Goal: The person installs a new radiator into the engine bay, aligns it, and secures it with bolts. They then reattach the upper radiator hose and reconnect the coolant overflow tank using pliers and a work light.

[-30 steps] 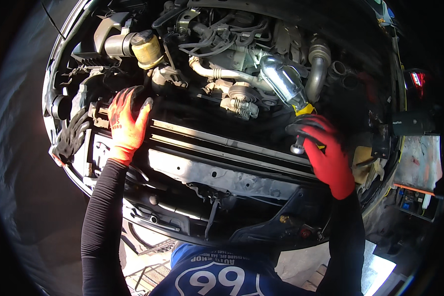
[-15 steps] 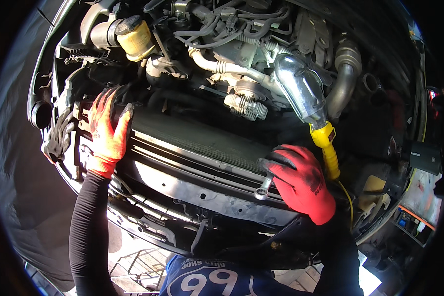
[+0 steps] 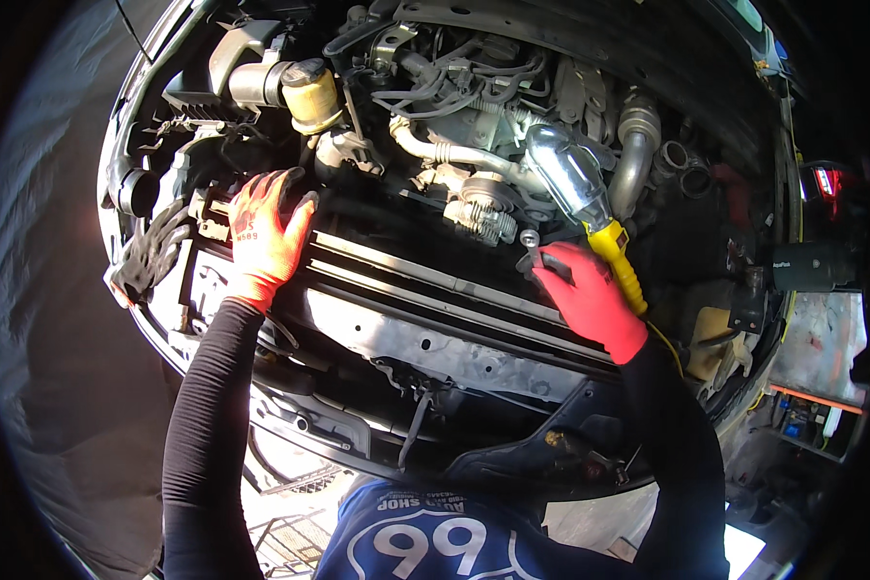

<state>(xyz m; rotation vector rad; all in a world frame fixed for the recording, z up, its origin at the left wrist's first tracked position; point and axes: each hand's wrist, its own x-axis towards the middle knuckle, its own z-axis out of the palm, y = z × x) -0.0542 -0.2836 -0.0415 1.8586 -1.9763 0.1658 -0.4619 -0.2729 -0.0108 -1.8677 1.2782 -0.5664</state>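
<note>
My left hand (image 3: 269,242), in a red glove with dark fingertips, has its fingers curled over the radiator support rail (image 3: 387,256). To its right, my right hand (image 3: 575,285), also gloved, holds a wrench (image 3: 532,246) with the ring end pointing upward toward the fan hub (image 3: 481,217). Just beyond that hand, a yellow-handled work lamp (image 3: 611,251) with a shiny metal guard lies tilted over the engine.
A spare pair of dark gloves (image 3: 155,251) rests at the left of the bay. Hoses and pipes (image 3: 454,87) fill the back, near a yellowed reservoir (image 3: 309,97). A cluttered cart (image 3: 822,358) stands at the right, outside the car.
The wrench has turned from pointing down to pointing up, and my right hand has moved up toward the engine. My left hand stays on the rail. The whole view has shifted slightly.
</note>
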